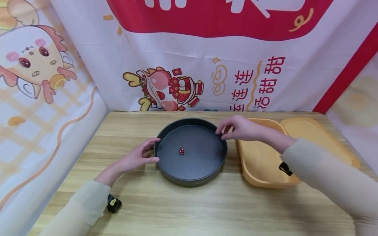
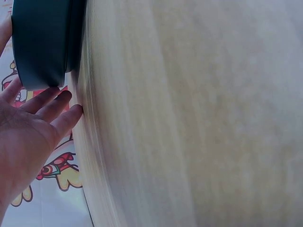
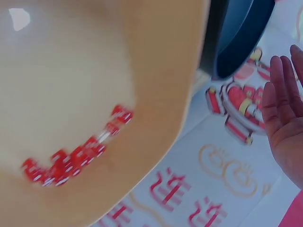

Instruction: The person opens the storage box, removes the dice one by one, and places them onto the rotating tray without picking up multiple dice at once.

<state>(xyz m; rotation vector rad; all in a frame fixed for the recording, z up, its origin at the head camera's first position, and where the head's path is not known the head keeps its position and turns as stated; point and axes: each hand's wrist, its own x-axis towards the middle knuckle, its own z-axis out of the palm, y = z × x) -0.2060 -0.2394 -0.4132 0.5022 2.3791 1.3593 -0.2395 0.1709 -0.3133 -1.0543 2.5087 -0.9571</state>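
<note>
A round dark grey pan [image 1: 192, 152] stands on the table with one small red die [image 1: 181, 151] lying left of its middle. At the pan's left side, my left hand [image 1: 141, 155] has its thumb and fingers spread along the wall; the left wrist view shows these fingers [image 2: 52, 106] loosely extended by the pan's side [image 2: 40, 42]. Over the pan's right rim hovers my right hand [image 1: 240, 127], fingers pointing down and nothing visible in them. In the right wrist view that hand [image 3: 286, 113] has fairly straight fingers. Whether it touches the rim, I cannot tell.
Right of the pan is an orange plastic box [image 1: 251, 157], partly under my right forearm. Several red dice [image 3: 78, 158] lie along its inner edge. Its orange lid [image 1: 319, 137] lies beyond it. A printed cloth [image 1: 183, 46] hangs behind the wooden table [image 1: 177, 209].
</note>
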